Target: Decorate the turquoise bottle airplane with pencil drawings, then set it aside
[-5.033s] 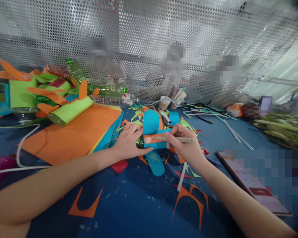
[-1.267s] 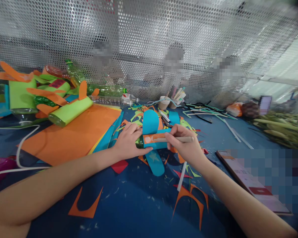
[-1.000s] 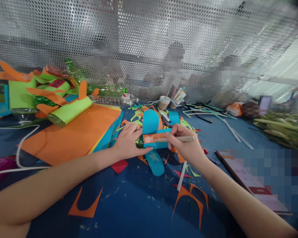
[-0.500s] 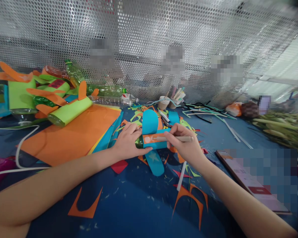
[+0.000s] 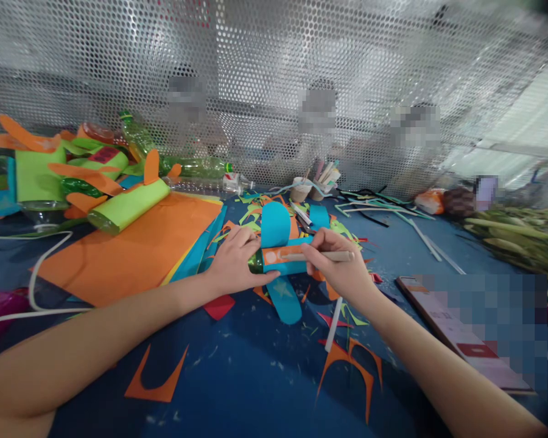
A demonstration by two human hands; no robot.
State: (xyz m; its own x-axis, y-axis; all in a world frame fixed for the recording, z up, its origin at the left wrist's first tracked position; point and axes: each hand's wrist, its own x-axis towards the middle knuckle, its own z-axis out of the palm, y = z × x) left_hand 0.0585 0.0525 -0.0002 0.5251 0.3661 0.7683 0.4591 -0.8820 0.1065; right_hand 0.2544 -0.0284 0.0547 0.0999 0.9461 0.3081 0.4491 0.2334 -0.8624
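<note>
Both of a person's bare hands are busy mid-scene: the left hand [image 5: 235, 258] grasps the left end of a green plastic bottle wrapped in bright blue paper [image 5: 296, 266], while the right hand [image 5: 335, 254] pinches a slim beige stick-like tool [image 5: 340, 257], its tip pointing left over an orange paper strip with pale spots [image 5: 271, 257] on the wrapping. Across the far side rises a grey perforated metal screen [image 5: 256, 55], blurred figures showing at it. Below it spreads a scuffed deep-blue tabletop [image 5: 219, 377], where the wrapped bottle lies on its side near the middle, among cuttings. At far left, a heap of plastic bottles [image 5: 91, 161], several dressed in lime-green paper with orange flaps, stands beyond a stack of large orange paper sheets [image 5: 141, 255]. Greenish-brown plant stalks [image 5: 520, 240] lie at far right; nearer, beside the right forearm, rests a dark-rimmed flat smartphone [image 5: 452, 331], its screen partly pixelated. Two small whitish cups [image 5: 300, 191], with sticks standing in them, sit toward the screen. In the near left lies a U-shaped orange paper offcut [image 5: 148, 390]; in the near right, a thin white stick [image 5: 333, 328]; left of centre, a small red paper scrap [image 5: 219, 307]
</note>
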